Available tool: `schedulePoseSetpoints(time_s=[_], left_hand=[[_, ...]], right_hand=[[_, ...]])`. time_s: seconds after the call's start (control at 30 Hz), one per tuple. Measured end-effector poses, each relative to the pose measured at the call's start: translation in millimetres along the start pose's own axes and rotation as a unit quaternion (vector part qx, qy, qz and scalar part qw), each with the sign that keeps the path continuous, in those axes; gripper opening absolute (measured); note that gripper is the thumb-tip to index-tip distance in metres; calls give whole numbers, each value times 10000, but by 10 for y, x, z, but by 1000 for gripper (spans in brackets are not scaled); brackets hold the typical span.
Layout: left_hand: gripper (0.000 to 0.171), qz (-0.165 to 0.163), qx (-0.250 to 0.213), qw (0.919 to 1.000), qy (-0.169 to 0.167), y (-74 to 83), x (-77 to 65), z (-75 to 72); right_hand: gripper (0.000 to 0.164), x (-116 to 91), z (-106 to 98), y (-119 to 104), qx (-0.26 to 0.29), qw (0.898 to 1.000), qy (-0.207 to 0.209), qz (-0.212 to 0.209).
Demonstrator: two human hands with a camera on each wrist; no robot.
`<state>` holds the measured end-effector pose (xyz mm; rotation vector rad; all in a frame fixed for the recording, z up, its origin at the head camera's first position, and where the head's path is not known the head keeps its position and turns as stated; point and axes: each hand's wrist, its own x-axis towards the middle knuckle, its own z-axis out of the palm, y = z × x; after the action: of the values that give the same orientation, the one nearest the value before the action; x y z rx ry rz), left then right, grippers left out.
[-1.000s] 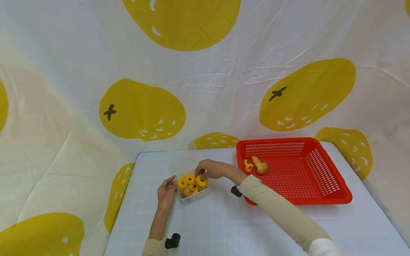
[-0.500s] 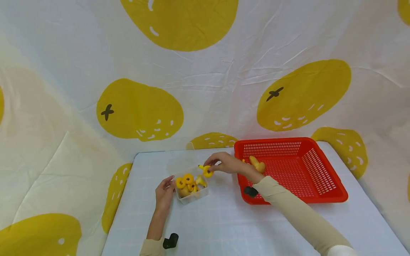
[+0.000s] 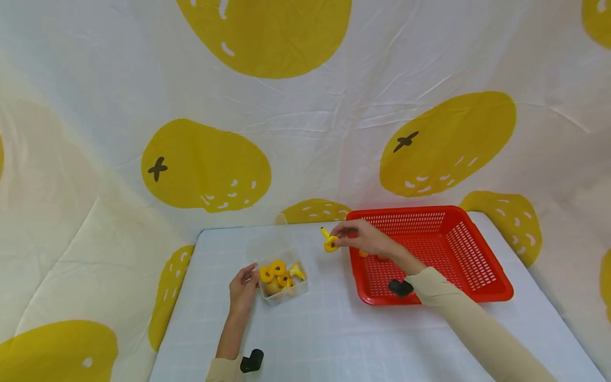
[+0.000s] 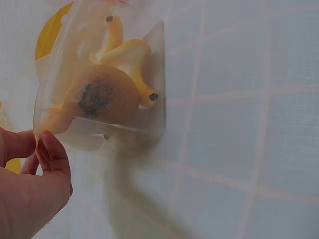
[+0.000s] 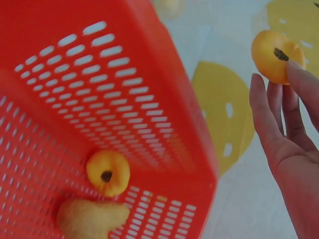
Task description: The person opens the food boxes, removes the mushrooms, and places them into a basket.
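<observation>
My right hand (image 3: 363,236) pinches a yellow trumpet-shaped toy mushroom (image 3: 331,244) in the air, just left of the red basket (image 3: 431,303). Its dark-centred cap shows in the right wrist view. With thumb and fingers, my left hand (image 4: 37,169) pinches the rim of a clear plastic box (image 3: 286,295). Several yellow toy mushrooms (image 3: 278,267) and a tan, rounded piece (image 4: 102,94) lie in that box. Inside the basket are another yellow toy mushroom (image 5: 108,173) and a tan mushroom-shaped piece (image 5: 92,218); my right hand mostly hides them in the head view.
A pale checked cloth (image 3: 315,339) covers the table. Behind it hangs a white curtain (image 3: 315,159) printed with large yellow fruits. The basket's slotted wall (image 5: 124,89) rises between its contents and my right hand. Something translucent (image 3: 264,241) lies behind the box.
My right hand has lifted the yellow toy mushroom out of the box and carried it right, up to the basket's left rim. My left hand has stayed at the box.
</observation>
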<state>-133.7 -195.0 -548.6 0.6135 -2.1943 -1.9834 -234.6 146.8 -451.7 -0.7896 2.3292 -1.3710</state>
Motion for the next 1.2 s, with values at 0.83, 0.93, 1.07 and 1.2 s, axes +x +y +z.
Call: schedulePoseSetpoints(time_s=[0.83,0.93,1.07,1.2], left_hand=[[35,-129,175,9998,-28,26,-3,-39],[36,-126,156,9998,-49,22,-5,-37],[35,-97,140,9998,-64,6,-4,-23],[36,-93,169,9998,-101,-1,-5,-14]], right_hand=[[26,-662,-335,569,227,9954,486,799],[25,-684,-338,649,193,9959,377,801],[22,-702,-348,717,104,9954,104,951],[18,-702,-363,726,-72,9943,-287,1023]])
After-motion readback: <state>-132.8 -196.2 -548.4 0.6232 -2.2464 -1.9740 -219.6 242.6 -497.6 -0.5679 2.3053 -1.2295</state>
